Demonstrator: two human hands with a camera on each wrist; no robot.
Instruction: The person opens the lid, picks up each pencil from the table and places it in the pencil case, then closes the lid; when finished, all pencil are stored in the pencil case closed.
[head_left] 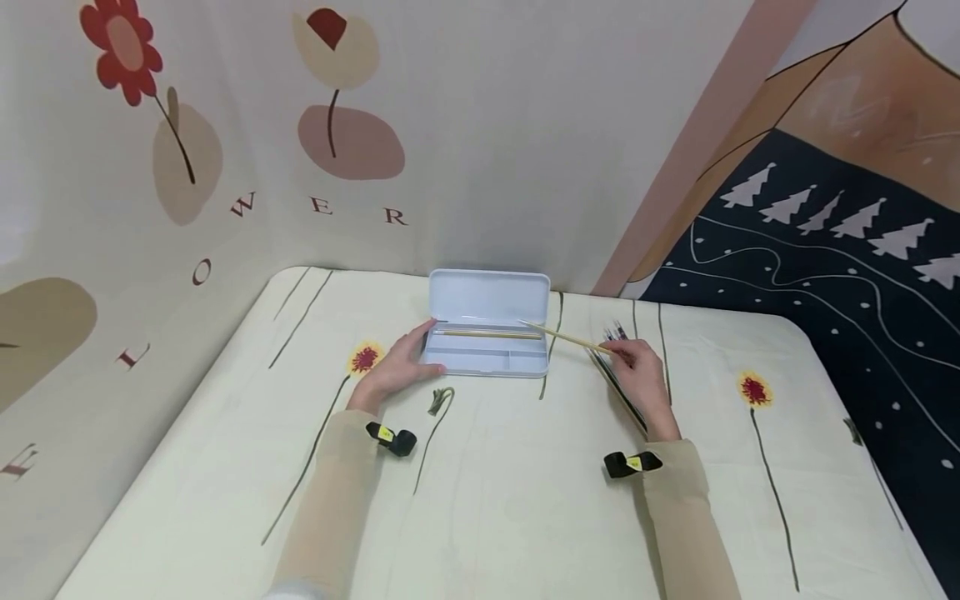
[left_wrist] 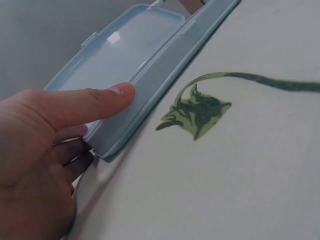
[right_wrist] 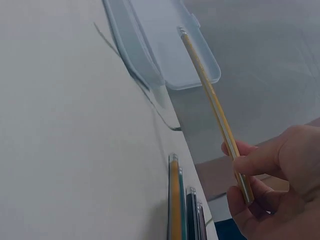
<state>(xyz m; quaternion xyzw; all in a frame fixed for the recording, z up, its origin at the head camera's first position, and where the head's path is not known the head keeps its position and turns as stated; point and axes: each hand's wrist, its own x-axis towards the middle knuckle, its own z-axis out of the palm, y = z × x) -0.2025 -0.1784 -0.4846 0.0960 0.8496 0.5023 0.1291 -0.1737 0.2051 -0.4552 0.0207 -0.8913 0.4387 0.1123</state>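
A pale blue pencil case [head_left: 471,362] stands with its lid raised at the back of the bed-like white surface. My left hand [head_left: 396,367] holds its left end, the thumb [left_wrist: 112,100] along the front wall and the other fingers partly hidden round the end. In the case's rear compartment lies a yellow pencil [head_left: 487,334]. My right hand [head_left: 641,379] pinches another yellow pencil [right_wrist: 210,95] near one end. Its silver-tipped far end overlaps the right side of the case. Under the right hand, several more pencils [right_wrist: 174,200] lie side by side on the cloth.
The white cloth [head_left: 495,500] carries printed flowers and thin stems. Behind the case rises a pale curtain [head_left: 510,167] with flower prints and letters. A dark panel with white trees [head_left: 825,275] borders the right side.
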